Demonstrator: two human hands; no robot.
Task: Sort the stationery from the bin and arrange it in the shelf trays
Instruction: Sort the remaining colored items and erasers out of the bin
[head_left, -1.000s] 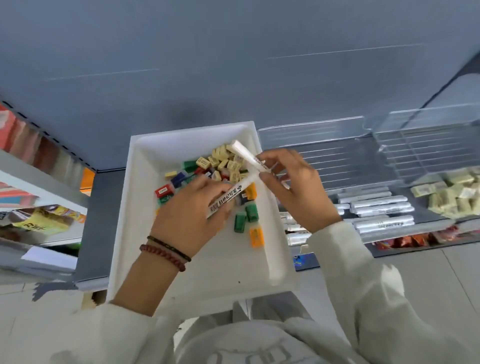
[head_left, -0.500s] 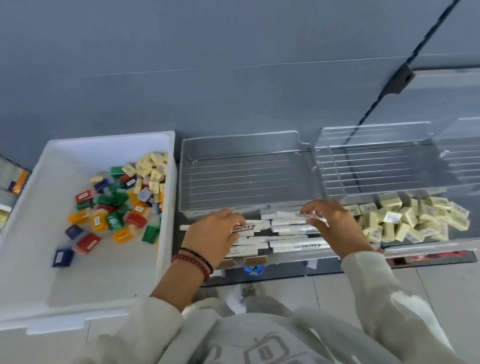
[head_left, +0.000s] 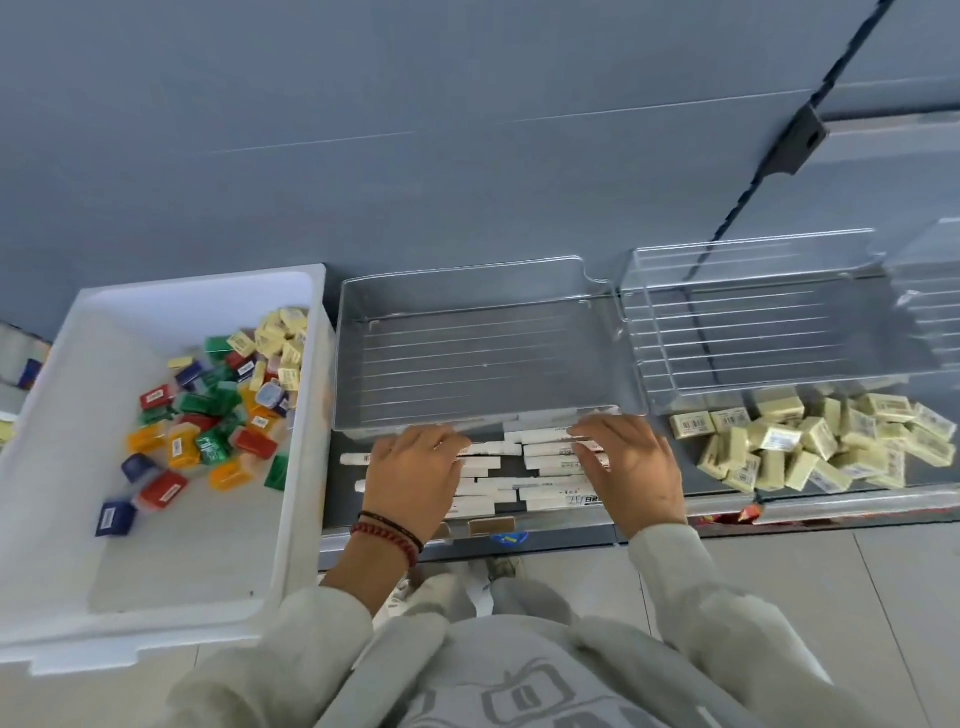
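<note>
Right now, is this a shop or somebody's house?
Probably a shop: barcoded erasers heaped on a display shelf, white markers in rows beside them, a white bin of more stock.

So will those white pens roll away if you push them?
Probably a little: the white pens look like slim round tubes, so a loose one could roll. Lying packed side by side, they likely block each other. They look straight and stiff, and probably light, so one should lift easily without bending.
</note>
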